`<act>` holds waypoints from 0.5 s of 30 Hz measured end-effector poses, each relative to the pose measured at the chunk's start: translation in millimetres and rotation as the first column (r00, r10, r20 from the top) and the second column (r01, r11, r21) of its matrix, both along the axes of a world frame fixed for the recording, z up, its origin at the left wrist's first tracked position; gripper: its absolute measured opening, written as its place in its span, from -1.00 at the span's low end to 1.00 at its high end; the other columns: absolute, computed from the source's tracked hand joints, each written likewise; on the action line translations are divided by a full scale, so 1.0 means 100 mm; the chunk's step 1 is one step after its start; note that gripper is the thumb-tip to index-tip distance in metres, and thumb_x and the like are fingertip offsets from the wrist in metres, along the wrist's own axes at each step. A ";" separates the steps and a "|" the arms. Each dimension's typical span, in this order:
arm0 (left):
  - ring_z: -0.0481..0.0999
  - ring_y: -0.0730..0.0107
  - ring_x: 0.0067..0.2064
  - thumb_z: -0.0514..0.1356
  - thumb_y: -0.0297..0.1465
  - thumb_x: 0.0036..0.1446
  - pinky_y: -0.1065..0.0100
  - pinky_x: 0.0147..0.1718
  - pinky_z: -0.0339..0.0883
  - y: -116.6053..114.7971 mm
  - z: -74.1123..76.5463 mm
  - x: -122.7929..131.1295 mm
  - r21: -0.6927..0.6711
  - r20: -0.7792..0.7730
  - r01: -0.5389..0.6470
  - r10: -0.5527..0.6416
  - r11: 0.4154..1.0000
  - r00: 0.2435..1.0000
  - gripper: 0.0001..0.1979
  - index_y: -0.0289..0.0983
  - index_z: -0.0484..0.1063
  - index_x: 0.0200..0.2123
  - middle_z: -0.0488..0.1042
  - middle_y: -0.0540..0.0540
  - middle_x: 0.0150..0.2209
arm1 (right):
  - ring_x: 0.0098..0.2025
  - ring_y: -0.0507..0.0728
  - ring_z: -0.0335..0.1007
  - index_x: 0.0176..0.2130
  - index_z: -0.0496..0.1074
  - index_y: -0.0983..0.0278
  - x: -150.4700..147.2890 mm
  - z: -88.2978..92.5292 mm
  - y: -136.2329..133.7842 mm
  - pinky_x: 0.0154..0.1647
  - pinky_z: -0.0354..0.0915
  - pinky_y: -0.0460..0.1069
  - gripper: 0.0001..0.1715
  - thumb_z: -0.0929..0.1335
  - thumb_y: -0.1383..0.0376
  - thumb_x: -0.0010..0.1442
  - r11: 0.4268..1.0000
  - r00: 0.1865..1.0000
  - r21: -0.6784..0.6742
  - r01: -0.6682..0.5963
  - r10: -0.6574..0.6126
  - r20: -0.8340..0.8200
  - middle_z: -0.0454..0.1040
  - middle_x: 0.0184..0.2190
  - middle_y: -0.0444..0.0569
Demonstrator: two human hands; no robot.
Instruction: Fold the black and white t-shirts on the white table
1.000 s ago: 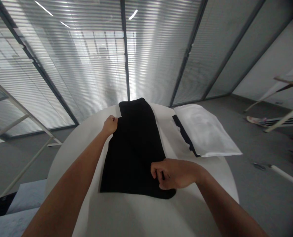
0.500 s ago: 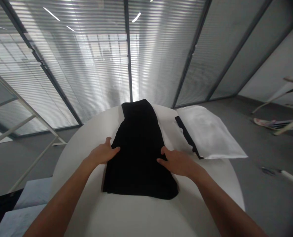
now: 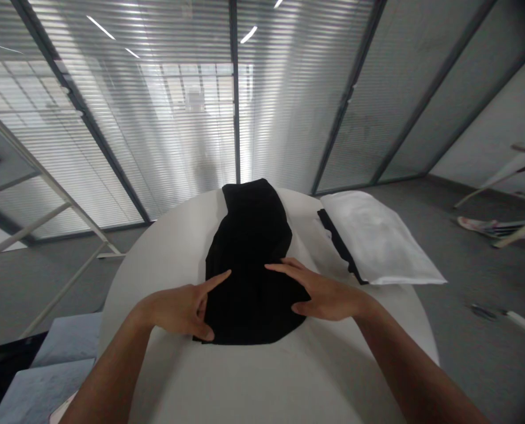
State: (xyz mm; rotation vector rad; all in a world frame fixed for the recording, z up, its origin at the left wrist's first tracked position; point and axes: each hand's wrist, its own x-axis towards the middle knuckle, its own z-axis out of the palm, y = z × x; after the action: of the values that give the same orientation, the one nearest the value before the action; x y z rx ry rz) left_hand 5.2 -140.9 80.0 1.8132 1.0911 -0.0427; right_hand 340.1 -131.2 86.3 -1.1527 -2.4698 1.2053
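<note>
Both my hands have slid to the near end of the one black garment (image 3: 248, 259) | left hand (image 3: 180, 309) and right hand (image 3: 322, 294) flat, fingers spread, gripping nothing | garment mid-table (image 3: 262, 383), one white bag (image 3: 377, 238) right of it | no writing readable

Daylight pours through the slatted white window blinds (image 3: 178, 118) beyond the fingers (image 3: 220, 277), glaring brightest straight ahead, with ceiling lights mirrored in the glass. The round white desk (image 3: 253, 377) is softly lit; the folded black cloth (image 3: 248, 259) loses detail. Straight frames bow outward, corners darken, and focus is slightly soft.
</note>
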 end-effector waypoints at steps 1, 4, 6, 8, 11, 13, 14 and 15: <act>0.51 0.28 -0.40 0.36 -0.23 -0.13 0.41 -0.47 0.25 -0.04 0.02 0.01 0.001 -0.044 0.040 -0.040 0.999 0.998 0.12 -0.08 -0.25 0.38 0.49 0.04 -0.43 | 0.28 0.28 0.01 0.35 -0.06 0.06 0.01 0.01 0.00 0.24 0.07 0.16 -0.06 0.38 0.13 0.12 1.000 1.000 0.008 0.006 -0.006 0.027 -0.07 0.33 0.03; 0.52 0.25 -0.38 0.31 -0.24 -0.09 0.40 -0.47 0.23 -0.08 0.01 0.05 0.045 -0.133 0.108 -0.102 0.993 0.986 -0.07 -0.05 -0.01 0.34 0.51 0.00 -0.42 | 0.17 0.24 0.17 0.29 0.09 0.12 0.03 0.01 0.01 0.17 0.16 0.11 -0.22 0.35 0.13 0.15 0.997 0.993 0.054 0.063 -0.068 0.096 0.13 0.24 0.05; 0.50 0.25 -0.39 0.27 -0.28 -0.07 0.39 -0.47 0.22 -0.07 -0.01 0.08 0.065 -0.132 0.123 -0.114 0.990 0.985 -0.21 -0.06 0.16 0.28 0.51 -0.01 -0.42 | 0.06 0.22 0.29 0.22 0.20 0.13 0.07 -0.01 0.04 0.07 0.23 0.07 -0.35 0.32 0.11 0.18 0.988 0.975 0.069 0.136 -0.145 0.166 0.28 0.14 0.04; 0.47 0.30 -0.43 0.21 -0.32 -0.03 0.40 -0.49 0.20 -0.05 -0.02 0.08 0.057 -0.117 0.138 -0.130 0.989 0.984 -0.35 -0.07 0.29 0.19 0.48 0.00 -0.45 | -0.11 0.18 0.40 0.15 0.27 0.13 0.11 -0.06 0.07 -0.11 0.31 0.02 -0.45 0.29 0.07 0.21 0.975 0.948 0.033 0.220 -0.221 0.228 0.39 0.02 0.03; 0.42 0.36 -0.45 0.14 -0.38 -0.02 0.41 -0.49 0.19 -0.01 0.02 0.07 0.037 -0.064 0.167 -0.164 0.985 0.984 -0.48 -0.09 0.40 0.08 0.45 0.00 -0.45 | -0.41 0.10 0.44 0.10 0.30 0.19 0.17 -0.13 0.11 -0.40 0.30 -0.03 -0.48 0.22 0.01 0.26 0.949 0.920 -0.095 0.300 -0.261 0.294 0.49 -0.22 0.03; 0.40 0.37 -0.40 0.13 -0.41 -0.05 0.41 -0.46 0.21 0.01 0.07 0.04 0.049 -0.012 0.165 -0.165 0.985 0.986 -0.51 -0.12 0.43 0.02 0.45 -0.01 -0.39 | -0.50 0.07 0.41 0.12 0.28 0.23 0.19 -0.12 0.11 -0.47 0.26 -0.05 -0.45 0.21 0.00 0.26 0.937 0.919 -0.174 0.302 -0.238 0.314 0.49 -0.37 -0.01; 0.40 0.37 -0.38 0.12 -0.43 -0.07 0.41 -0.44 0.21 0.01 0.10 0.01 0.054 0.015 0.155 -0.156 0.986 0.988 -0.52 -0.14 0.44 -0.01 0.44 -0.02 -0.37 | -0.51 0.07 0.41 0.14 0.27 0.23 0.19 -0.10 0.10 -0.47 0.26 -0.06 -0.43 0.23 0.01 0.26 0.939 0.927 -0.197 0.281 -0.212 0.308 0.48 -0.42 -0.04; 0.39 0.37 -0.37 0.12 -0.44 -0.08 0.41 -0.43 0.21 0.02 0.12 -0.02 0.057 0.041 0.135 -0.138 0.989 0.990 -0.54 -0.15 0.45 -0.04 0.43 -0.02 -0.36 | -0.49 0.07 0.42 0.17 0.25 0.22 0.18 -0.07 0.09 -0.46 0.25 -0.07 -0.41 0.25 0.02 0.24 0.945 0.940 -0.214 0.249 -0.182 0.288 0.48 -0.43 -0.06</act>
State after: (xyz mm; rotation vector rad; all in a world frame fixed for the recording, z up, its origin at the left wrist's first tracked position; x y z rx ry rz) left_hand 3.0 -139.4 92.1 1.9266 0.9434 -0.0545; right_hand 357.9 -122.6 79.4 -1.7084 -2.3306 1.4021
